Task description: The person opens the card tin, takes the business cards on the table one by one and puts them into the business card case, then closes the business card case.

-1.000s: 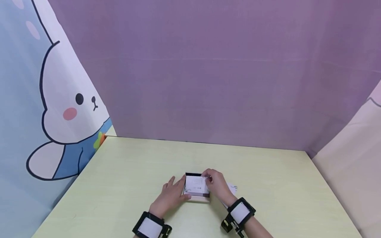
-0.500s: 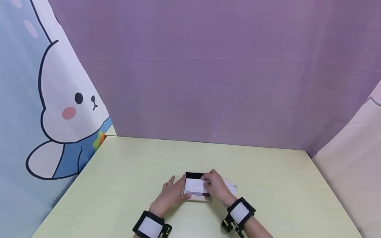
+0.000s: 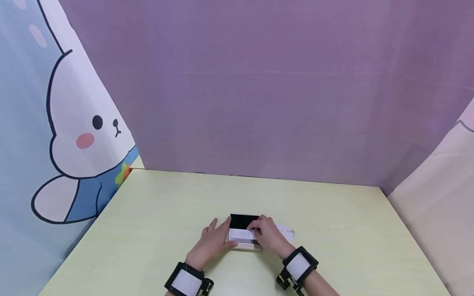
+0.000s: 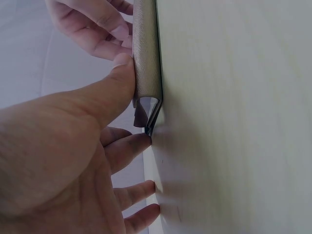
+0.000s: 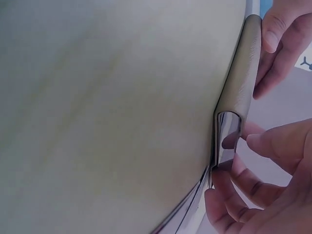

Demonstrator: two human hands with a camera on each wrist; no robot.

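Note:
A small card holder [image 3: 245,245] with a black inside [image 3: 242,221] lies on the pale green table [image 3: 148,213]. A white card [image 3: 240,234] lies across it. My right hand [image 3: 267,235] pinches the card's right end with curled fingers. My left hand [image 3: 212,241] lies flat to the left of the holder, fingers spread. In the left wrist view its straight thumb [image 4: 114,78] presses on the holder's beige leather side [image 4: 146,58]. The right wrist view shows the holder's metal-edged corner [image 5: 229,126] beside my right fingers [image 5: 258,187].
More white cards [image 3: 286,232] lie on the table just right of the holder, partly under my right hand. A purple cloth wall [image 3: 259,102] stands behind the table, a rabbit-print curtain [image 3: 74,135] at the left. Black bands sit on both wrists.
The white card has slid down toward me over the holder, uncovering more of the black inside. My right hand moved with it. The left hand has stayed put.

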